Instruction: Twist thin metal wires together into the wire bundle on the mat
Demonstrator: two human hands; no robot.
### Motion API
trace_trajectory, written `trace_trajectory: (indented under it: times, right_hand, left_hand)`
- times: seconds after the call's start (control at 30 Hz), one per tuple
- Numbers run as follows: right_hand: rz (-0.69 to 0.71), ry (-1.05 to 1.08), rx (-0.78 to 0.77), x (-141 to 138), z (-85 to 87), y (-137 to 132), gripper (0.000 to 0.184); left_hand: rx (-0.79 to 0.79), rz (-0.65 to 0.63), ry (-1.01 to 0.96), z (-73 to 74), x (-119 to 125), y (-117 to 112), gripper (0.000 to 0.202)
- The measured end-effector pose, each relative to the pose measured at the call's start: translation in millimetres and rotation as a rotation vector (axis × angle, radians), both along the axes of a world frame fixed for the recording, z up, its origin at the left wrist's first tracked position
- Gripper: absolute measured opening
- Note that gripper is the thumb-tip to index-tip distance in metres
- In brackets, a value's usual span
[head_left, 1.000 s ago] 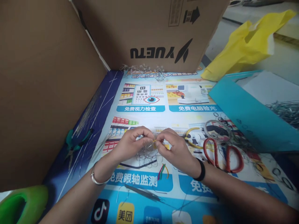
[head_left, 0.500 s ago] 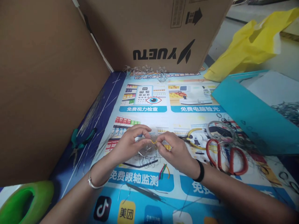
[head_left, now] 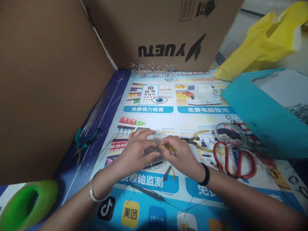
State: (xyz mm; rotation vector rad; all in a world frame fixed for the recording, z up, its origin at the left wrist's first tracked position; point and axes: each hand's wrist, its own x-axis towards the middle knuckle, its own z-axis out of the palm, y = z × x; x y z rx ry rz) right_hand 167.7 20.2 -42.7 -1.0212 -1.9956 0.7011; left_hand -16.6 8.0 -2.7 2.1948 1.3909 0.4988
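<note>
My right hand (head_left: 177, 152) pinches a short yellow strip (head_left: 160, 146) between thumb and fingertips. Facing it, my left hand (head_left: 139, 149) curls round a loose tangle of thin silvery wire (head_left: 151, 149), its thumb below and fingers above; the hand hides part of the tangle. The strip lies at the tangle's right side. Just below my hands are several short red, green and yellow strips (head_left: 169, 173) on the printed sheet. Nearer me is a bundle of straight thin wires (head_left: 150, 193).
Red-handled scissors (head_left: 234, 160), yellow-handled pliers (head_left: 201, 141) and a clear tape roll (head_left: 228, 133) lie right. Teal-handled pliers (head_left: 83, 141) and green tape (head_left: 39, 199) are left. Cardboard (head_left: 163, 29) stands behind; a blue box (head_left: 262, 118) holds wire pieces.
My left hand's thumb and fingers have moved off the yellow strip and parted around the wire tangle. My right hand still pinches the strip. The view has shifted slightly.
</note>
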Motion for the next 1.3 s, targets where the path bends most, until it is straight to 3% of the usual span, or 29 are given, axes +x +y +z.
trace_trajectory:
  times: [0.27,0.5,0.7,0.97,1.17,1.3]
  right_hand:
    - [0.039,0.022,-0.123,0.2,0.1,2.5,0.011]
    - [0.066,0.108,-0.259,1.3,0.1,3.4,0.014]
    - [-0.032,0.139,-0.164,2.4,3.0,3.0,0.009]
    - [-0.008,0.042,-0.007,-0.1,-0.5,1.0,0.020]
    - [0.013,0.052,0.036,1.5,-1.5,4.8,0.015]
    - [0.063,0.081,-0.022,1.3,-6.5,7.6,0.015]
  left_hand:
    - [-0.025,-0.017,-0.008,-5.8,1.3,3.5,0.009]
    - [-0.048,0.017,-0.196,-5.7,0.0,5.8,0.010]
    - [-0.083,0.066,-0.298,-3.6,-0.7,5.8,0.008]
    - [-0.074,0.059,-0.298,-5.1,1.7,5.5,0.009]
    - [-0.048,0.003,-0.333,-5.9,2.1,6.0,0.008]
    - [-0.023,-0.003,-0.322,-7.5,4.2,5.5,0.009]
